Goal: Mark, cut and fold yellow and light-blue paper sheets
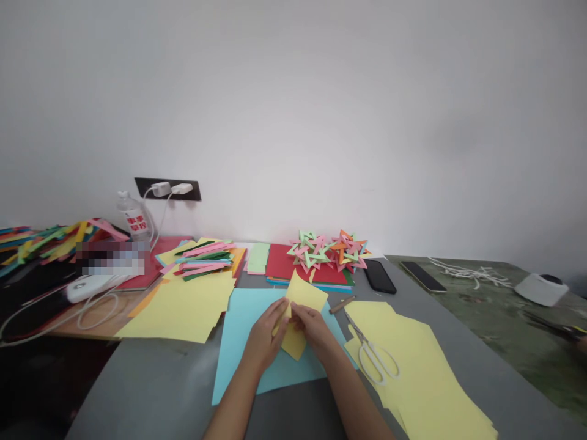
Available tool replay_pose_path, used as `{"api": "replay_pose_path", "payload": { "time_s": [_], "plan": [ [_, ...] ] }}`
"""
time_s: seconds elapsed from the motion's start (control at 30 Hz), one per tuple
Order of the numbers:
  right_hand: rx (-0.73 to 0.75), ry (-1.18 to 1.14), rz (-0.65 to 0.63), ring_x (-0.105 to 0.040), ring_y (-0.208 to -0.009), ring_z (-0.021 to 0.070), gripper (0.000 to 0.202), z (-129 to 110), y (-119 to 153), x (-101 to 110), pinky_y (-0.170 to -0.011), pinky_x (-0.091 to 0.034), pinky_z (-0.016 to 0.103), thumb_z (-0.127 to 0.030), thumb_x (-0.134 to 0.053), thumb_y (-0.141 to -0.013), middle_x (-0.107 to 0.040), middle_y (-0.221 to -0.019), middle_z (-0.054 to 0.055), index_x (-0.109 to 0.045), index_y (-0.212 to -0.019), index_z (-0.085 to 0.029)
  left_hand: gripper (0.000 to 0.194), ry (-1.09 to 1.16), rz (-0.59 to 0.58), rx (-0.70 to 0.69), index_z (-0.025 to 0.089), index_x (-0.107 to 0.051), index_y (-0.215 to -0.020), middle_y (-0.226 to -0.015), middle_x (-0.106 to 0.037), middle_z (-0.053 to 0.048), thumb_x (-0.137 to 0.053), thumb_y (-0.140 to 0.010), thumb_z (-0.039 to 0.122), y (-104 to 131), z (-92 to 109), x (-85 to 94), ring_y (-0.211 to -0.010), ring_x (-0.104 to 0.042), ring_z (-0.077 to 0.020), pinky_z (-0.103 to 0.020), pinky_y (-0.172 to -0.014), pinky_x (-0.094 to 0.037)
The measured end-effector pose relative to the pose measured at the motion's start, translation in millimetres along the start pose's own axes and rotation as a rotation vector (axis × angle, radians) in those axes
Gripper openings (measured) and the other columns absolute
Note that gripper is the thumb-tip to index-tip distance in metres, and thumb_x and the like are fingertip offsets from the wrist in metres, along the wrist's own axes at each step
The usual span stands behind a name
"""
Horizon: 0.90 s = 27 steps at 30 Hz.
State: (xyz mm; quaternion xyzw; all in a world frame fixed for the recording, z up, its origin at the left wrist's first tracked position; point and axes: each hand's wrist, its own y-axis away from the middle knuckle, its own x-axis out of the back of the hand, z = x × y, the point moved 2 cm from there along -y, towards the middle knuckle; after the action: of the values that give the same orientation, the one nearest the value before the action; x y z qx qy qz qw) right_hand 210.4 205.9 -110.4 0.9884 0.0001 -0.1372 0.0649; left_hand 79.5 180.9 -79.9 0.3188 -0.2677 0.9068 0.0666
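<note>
A yellow paper piece (306, 292), partly folded, is held above a light blue sheet (243, 311) on the grey table. My left hand (266, 333) grips its left side, fingers closed on the paper. Pinching the paper near its middle is my right hand (312, 327). My fingers hide part of the fold. White-handled scissors (369, 351) lie to the right on yellow sheets (426, 373). A small brown stick-like item (342, 304) rests just beyond the scissors' tips.
Folded paper stars (310, 250) sit on red paper (279, 263) at the back. A black phone (380, 276) lies right of them. Coloured strips (206, 256) and yellow sheets (183, 308) are at left, near a bottle (135, 220) and white cables (98, 299).
</note>
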Motion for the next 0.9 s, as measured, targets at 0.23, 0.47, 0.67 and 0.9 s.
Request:
{"api": "replay_pose_path", "payload": {
  "time_s": [0.23,0.47,0.67,0.9],
  "plan": [
    [0.013,0.041,-0.037,-0.043,-0.049,0.0093,0.036,-6.5,5.3,-2.4,-0.050,-0.030,0.022,-0.051,-0.065,-0.057,-0.051,-0.050,-0.003,-0.060,-0.057,-0.016,0.037,0.019,0.040,0.022,0.024,-0.049,-0.118,-0.123,-0.053,-0.001,-0.030,-0.087,0.032,-1.8,-3.2,-0.7,-0.113,-0.047,-0.0157,-0.034,-0.097,-0.038],
    [0.050,0.016,-0.031,-0.038,-0.046,0.0081,0.033,-8.1,5.9,-4.9,-0.049,-0.028,0.022,-0.048,-0.067,-0.056,-0.044,-0.046,-0.005,-0.057,-0.053,-0.017,0.034,0.039,0.094,0.046,0.024,-0.054,-0.111,-0.111,-0.062,-0.003,-0.033,-0.086,0.033,0.2,-11.5,-2.1,-0.104,-0.055,-0.0166,-0.035,-0.091,-0.043],
    [0.029,-0.028,-0.062,-0.035,-0.045,0.0075,0.036,-6.0,5.6,-5.8,-0.047,-0.027,0.022,-0.051,-0.064,-0.059,-0.044,-0.046,-0.005,-0.056,-0.055,-0.016,0.041,0.017,0.053,0.055,0.023,-0.051,-0.116,-0.116,-0.058,-0.005,-0.049,-0.077,0.038,1.6,-9.7,-2.9,-0.104,-0.054,-0.0197,-0.036,-0.089,-0.045],
    [0.023,-0.021,-0.041,-0.035,-0.044,0.0073,0.039,-2.9,2.5,-5.0,-0.046,-0.027,0.022,-0.053,-0.064,-0.058,-0.042,-0.044,-0.006,-0.054,-0.052,-0.016,0.039,0.001,0.060,0.015,0.025,-0.051,-0.115,-0.116,-0.059,-0.004,-0.048,-0.078,0.035,1.6,-8.7,-3.9,-0.104,-0.055,-0.0196,-0.035,-0.086,-0.047]
  ]
}}
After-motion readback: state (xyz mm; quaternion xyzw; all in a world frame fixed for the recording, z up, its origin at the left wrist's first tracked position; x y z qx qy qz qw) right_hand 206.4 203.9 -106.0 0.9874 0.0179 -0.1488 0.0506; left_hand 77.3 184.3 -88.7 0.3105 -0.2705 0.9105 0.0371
